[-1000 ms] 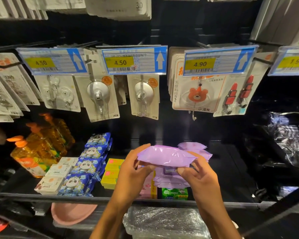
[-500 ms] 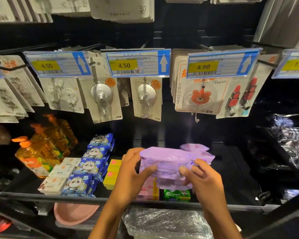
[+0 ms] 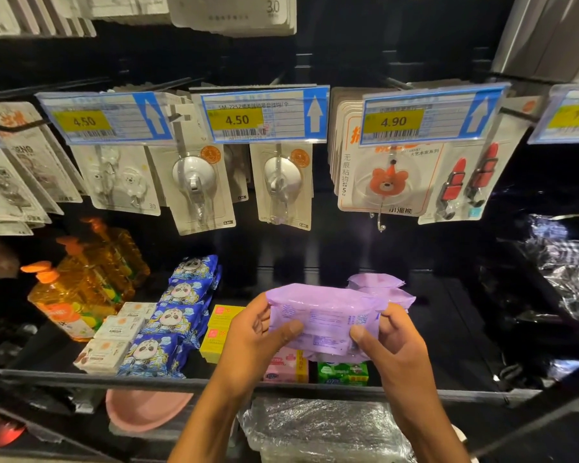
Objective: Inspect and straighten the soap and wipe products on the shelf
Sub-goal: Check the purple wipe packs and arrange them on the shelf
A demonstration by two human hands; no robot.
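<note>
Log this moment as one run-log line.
step: inspecting | item: purple wipe pack, held over shelf | left hand: grips left end | right hand: grips right end

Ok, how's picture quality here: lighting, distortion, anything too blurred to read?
Head view: wide-angle bend tilts the right tag; shelf rear is very dark; glare on the film at right; the pack is well lit but its print is too soft to read; the middle tag reads 4.50.

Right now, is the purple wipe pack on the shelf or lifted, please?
Lifted: left hand and right hand grip the purple wipe pack in midair.
</note>
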